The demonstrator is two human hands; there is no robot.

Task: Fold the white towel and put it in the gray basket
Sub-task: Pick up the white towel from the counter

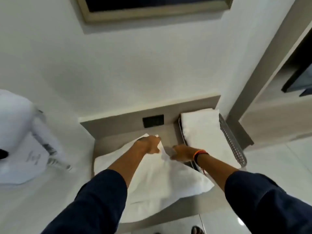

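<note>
A white towel (157, 179) lies spread over a small grey bedside table (168, 134), its near edge hanging over the front. My left hand (151, 144) grips the towel's far edge near the back of the table. My right hand (183, 153) is closed on the towel's right part, beside the basket. The gray basket (233, 144), with a perforated side, stands at the table's right end and holds a folded white towel (204, 132).
A bed with white linen and a printed paper (33, 157) lies to the left. A black socket panel (153, 121) sits in the table's back wall. A grey pillar and a shelf unit rise at right. Pale floor tiles show below.
</note>
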